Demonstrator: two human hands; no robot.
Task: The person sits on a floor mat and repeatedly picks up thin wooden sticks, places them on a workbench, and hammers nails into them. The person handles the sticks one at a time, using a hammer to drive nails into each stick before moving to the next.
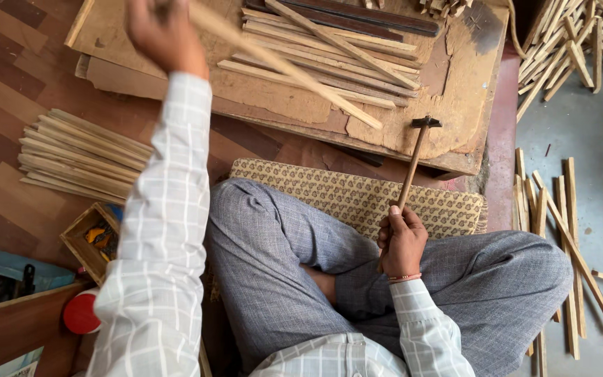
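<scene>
Right hand point(400, 241) grips hammer point(413, 164); left hand point(164, 31), blurred, seemingly holds wooden strip point(294, 70) above board point(448, 105)

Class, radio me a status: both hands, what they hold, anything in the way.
Left hand raised, gripping a long wooden strip. Right hand holds hammer upright over lap. Loose strips cover the board.

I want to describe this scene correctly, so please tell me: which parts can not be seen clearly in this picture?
Head view only:
- Left hand: fingertips cut off by the top edge; the raised wooden strip it holds is motion-blurred.
- Right hand: its closed fingers hide the lower end of the hammer handle.
- Small wooden box: contents too small to identify, partly behind the left sleeve.
- Red lid: mostly hidden by the sleeve.
</scene>
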